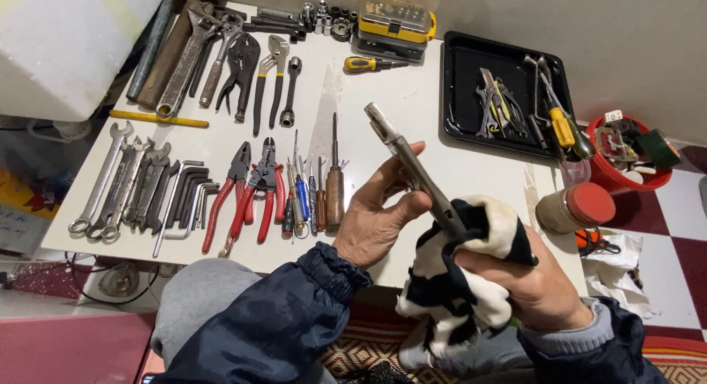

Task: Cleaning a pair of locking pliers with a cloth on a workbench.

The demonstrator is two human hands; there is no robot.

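Far left of the white table [412, 97]: a row of open-end spanners [118, 181] laid parallel, then hex keys [184, 196], apparently grouped by kind and size for quick picking. Above them a thin yellow bar [158, 119], pipes, and big adjustable wrenches [188, 56]. Next over: red-handled pliers [247, 196], then a tight cluster of small screwdrivers [305, 196], the wood-handled one on the right side. Top centre: loose sockets [331, 22] and a yellow bit case [394, 19], with a yellow-handled screwdriver [368, 63] in front. Centre, held above the table edge: a long grey metal tool [416, 170], tilted, head pointing up-left. Left hand [375, 222] is closed around the middle of the shaft, thumb on the near side, fingers wrapped behind, so it steadies the tool. Right hand [537, 284] is clenched on a black-and-white rag [456, 281] that is bunched around the tool's lower end; cloth sits between palm and metal, which fits wiping while keeping skin off the grime. Both grips fully closed, no slack visible. Right of that: a black tray [460, 126] holding more spanners and screwdrivers in a loose heap, unlike the neat rows on the left. Further right a jar with a red lid [578, 207] and a red bowl [655, 181] of odds and ends on the checkered floor.
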